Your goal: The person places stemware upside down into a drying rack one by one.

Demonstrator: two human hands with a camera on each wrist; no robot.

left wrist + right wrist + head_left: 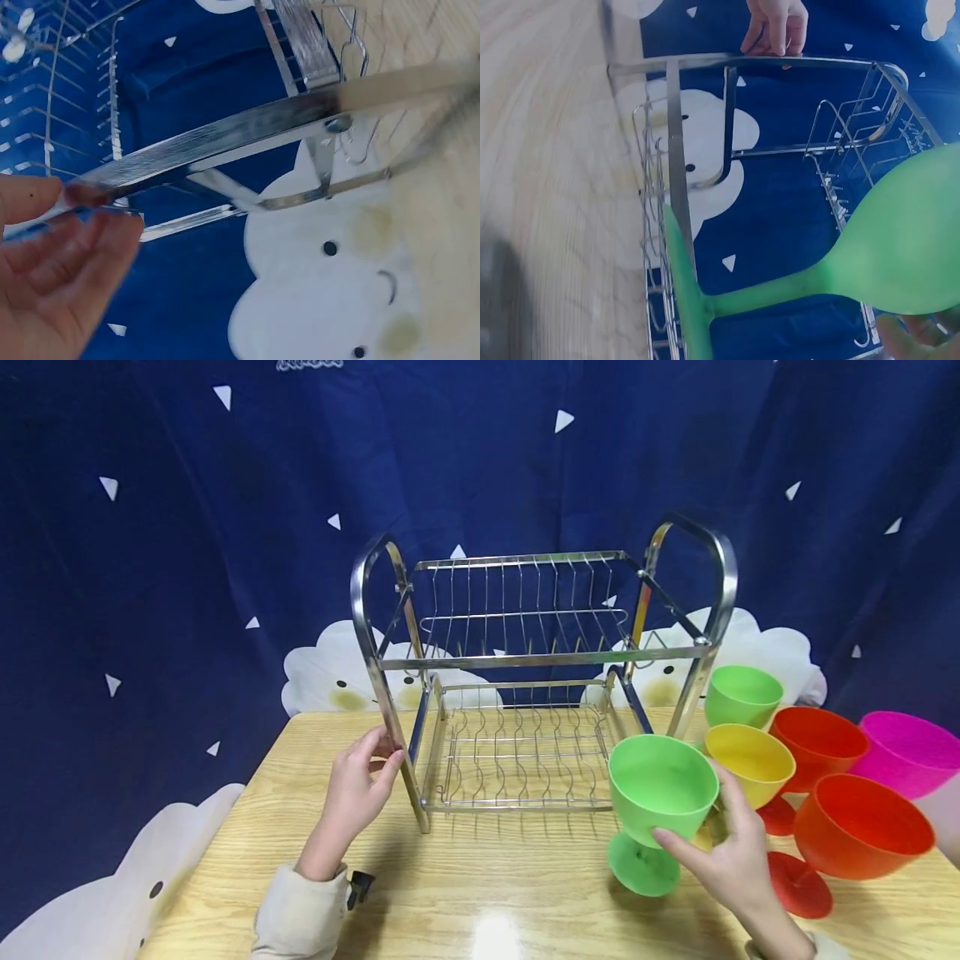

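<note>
A two-tier metal dish rack (540,659) stands on the wooden table. My left hand (356,789) is at the rack's left front post; in the left wrist view thumb and fingers (112,232) pinch its metal bar (225,139). My right hand (738,860) grips a green plastic goblet (660,789) by the bowl, thumb at the front and fingers round the right side. The goblet is nearly upright in front of the rack's right front corner, its round foot pointing down. In the right wrist view the goblet's stem (772,292) overlaps the rack.
To the right stand more goblets: another green one (742,693), a yellow one (750,760), a red one (821,743), an orange-red one (862,831) and a pink one (907,752). Behind the table (465,877) hangs a dark blue curtain (480,452) with white triangles and clouds.
</note>
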